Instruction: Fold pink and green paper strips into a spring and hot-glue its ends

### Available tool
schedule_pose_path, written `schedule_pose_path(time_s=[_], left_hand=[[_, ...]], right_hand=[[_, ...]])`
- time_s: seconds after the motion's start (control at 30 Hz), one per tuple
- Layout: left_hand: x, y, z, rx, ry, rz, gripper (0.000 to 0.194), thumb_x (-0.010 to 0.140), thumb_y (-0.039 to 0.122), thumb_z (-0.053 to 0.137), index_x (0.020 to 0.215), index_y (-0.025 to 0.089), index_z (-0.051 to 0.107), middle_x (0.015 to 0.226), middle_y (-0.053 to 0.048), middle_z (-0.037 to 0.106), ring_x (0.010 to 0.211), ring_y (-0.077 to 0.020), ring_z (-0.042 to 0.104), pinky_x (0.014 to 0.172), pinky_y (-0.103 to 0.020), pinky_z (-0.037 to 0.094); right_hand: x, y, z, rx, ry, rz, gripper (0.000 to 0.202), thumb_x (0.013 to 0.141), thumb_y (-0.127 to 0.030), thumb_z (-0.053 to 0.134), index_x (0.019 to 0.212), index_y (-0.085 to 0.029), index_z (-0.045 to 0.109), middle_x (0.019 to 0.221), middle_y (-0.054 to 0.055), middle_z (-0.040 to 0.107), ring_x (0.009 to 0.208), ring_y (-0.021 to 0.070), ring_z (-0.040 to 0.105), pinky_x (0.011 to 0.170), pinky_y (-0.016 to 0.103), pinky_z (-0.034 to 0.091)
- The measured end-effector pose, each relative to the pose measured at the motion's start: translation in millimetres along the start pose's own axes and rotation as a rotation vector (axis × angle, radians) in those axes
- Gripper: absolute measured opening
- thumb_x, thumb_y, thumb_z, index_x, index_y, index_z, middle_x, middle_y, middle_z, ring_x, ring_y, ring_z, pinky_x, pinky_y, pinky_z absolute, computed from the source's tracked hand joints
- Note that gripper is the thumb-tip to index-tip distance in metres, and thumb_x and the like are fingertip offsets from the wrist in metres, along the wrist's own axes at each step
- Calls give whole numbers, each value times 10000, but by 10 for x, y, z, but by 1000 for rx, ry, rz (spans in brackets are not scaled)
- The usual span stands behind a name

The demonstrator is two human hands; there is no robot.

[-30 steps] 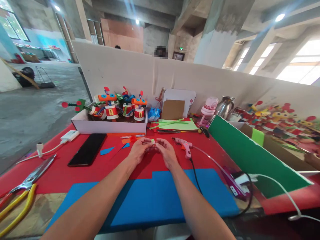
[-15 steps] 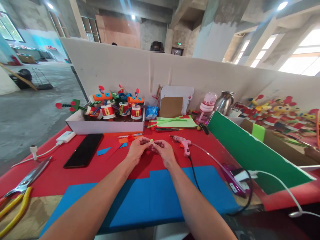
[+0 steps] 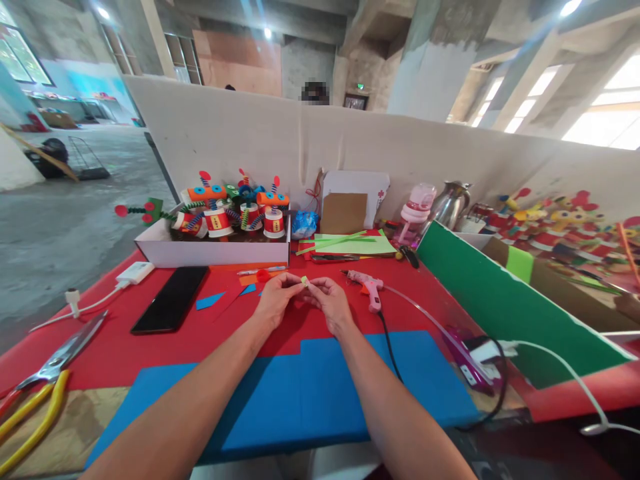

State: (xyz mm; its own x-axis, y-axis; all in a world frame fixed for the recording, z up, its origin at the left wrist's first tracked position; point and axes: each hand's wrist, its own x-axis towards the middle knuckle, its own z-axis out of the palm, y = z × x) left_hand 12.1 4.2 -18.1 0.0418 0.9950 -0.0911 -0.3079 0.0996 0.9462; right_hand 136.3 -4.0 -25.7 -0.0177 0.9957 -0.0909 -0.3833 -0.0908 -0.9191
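Observation:
Above the red table covering, my left hand (image 3: 274, 299) and my right hand (image 3: 329, 301) meet fingertip to fingertip. Between them they pinch a tiny light-green piece (image 3: 305, 281), perhaps paper; its exact shape is too small to tell. Both hands are closed on it. A pink glue gun (image 3: 367, 285) lies to the right of my right hand. Left of my left hand are blue paper scraps (image 3: 211, 301), an orange scrap (image 3: 249, 281) and a small red ring-like piece (image 3: 263, 275). Blue sheets (image 3: 280, 400) lie under my forearms.
A white box (image 3: 215, 253) with paper-cup figures stands at back left. A black phone (image 3: 170, 300) and large yellow-handled scissors (image 3: 53, 373) lie left. Green strips (image 3: 340, 243) lie at the back. A green-sided box (image 3: 510, 313), purple power strip (image 3: 467, 363) and cords occupy the right.
The view has shifted slightly. Both hands stay together, with the green piece turned a little between the fingertips.

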Motion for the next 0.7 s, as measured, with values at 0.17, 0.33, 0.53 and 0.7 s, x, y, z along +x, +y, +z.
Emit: schedule_pose_path(time_s=[0.17, 0.33, 0.53, 0.7], left_hand=[[9, -12, -10, -9, 3, 9, 357, 488, 322, 832, 668, 152, 576, 606, 17, 603, 525, -104, 556, 469, -215, 441], [11, -14, -10, -13, 10, 23, 351, 470, 306, 833, 661, 153, 582, 617, 20, 599, 552, -100, 545, 505, -214, 439], [12, 1, 2, 34, 7, 126, 302, 510, 256, 813, 729, 165, 625, 680, 13, 613, 668, -111, 560, 639, -221, 454], [29, -5, -7, 222, 9, 213, 213, 584, 286, 753, 725, 163, 651, 686, -5, 639, 669, -130, 571, 661, -241, 451]], right_hand=[[6, 13, -7, 16, -4, 0, 347, 531, -374, 813, 733, -185, 605, 721, 10, 705, 700, 173, 693, 716, 319, 570], [6, 24, 4, 48, 12, 3, 336, 521, -355, 812, 723, -186, 603, 705, 3, 700, 699, 175, 696, 722, 323, 573], [4, 20, 13, 40, 31, -1, 307, 521, -340, 812, 690, -181, 611, 677, 4, 695, 688, 165, 689, 704, 302, 570], [0, -6, 17, 46, 74, 22, 337, 467, -347, 828, 659, -176, 612, 642, -2, 692, 640, 150, 680, 651, 270, 564]])
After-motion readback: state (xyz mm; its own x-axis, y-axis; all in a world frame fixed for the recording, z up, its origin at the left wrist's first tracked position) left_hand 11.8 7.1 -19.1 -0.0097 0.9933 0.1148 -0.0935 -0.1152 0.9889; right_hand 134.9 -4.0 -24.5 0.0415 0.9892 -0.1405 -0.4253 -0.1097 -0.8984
